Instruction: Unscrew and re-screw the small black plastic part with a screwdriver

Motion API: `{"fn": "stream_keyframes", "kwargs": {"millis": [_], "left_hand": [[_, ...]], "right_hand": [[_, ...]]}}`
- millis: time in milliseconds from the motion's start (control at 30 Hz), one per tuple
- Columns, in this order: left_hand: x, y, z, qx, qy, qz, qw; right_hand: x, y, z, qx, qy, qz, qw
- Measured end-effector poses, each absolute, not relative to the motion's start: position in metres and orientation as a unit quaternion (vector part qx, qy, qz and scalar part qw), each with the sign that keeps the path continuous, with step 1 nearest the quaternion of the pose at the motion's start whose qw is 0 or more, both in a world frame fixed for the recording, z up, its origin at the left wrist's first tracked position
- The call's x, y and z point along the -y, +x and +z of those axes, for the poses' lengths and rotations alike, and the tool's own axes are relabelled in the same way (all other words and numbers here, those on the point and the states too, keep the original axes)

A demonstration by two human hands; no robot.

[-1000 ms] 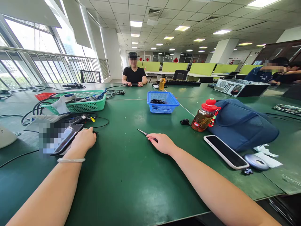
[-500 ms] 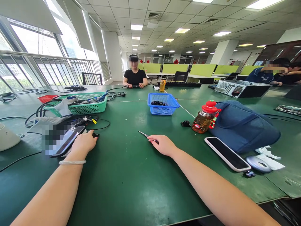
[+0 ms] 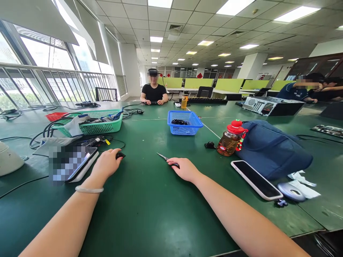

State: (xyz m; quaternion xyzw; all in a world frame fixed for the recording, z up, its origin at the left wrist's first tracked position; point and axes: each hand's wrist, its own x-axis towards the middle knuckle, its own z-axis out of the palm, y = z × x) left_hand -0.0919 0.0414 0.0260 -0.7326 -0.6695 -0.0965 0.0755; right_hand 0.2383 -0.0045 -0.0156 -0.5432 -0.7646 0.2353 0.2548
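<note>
My left hand [image 3: 106,166] rests on the green table [image 3: 150,210] with its fingers pinched round a small black part [image 3: 120,155], just right of a tablet-like device [image 3: 80,165]. A pale bangle circles that wrist. My right hand [image 3: 184,169] lies on the table farther right, closed on the dark handle of metal tweezers [image 3: 166,159], whose thin tip points away to the left.
A blue basket [image 3: 184,123] with dark parts, a green basket [image 3: 92,123] with cables, a red-capped bottle [image 3: 229,140], a blue bag [image 3: 270,148], a phone [image 3: 255,179] and a mouse [image 3: 291,192] stand around. A person [image 3: 153,89] sits at the far end; others sit at far right.
My left hand has slid right, away from the tablet, carrying the small black part with it. The right hand stays on the tweezers. The camera view tilted slightly upward.
</note>
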Motion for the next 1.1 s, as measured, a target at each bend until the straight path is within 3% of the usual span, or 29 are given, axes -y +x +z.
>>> {"fn": "stream_keyframes", "kwargs": {"millis": [333, 700, 1100], "left_hand": [[0.013, 0.013, 0.009, 0.352, -0.925, -0.13, -0.054], [-0.003, 0.004, -0.007, 0.408, -0.881, -0.171, -0.169], [-0.006, 0.005, -0.008, 0.424, -0.869, -0.189, -0.17]], "right_hand": [[-0.002, 0.24, -0.02, 0.757, -0.541, 0.179, 0.318], [0.017, 0.237, 0.002, 0.676, -0.468, 0.091, 0.561], [0.024, 0.234, 0.008, 0.722, -0.462, 0.151, 0.493]]}}
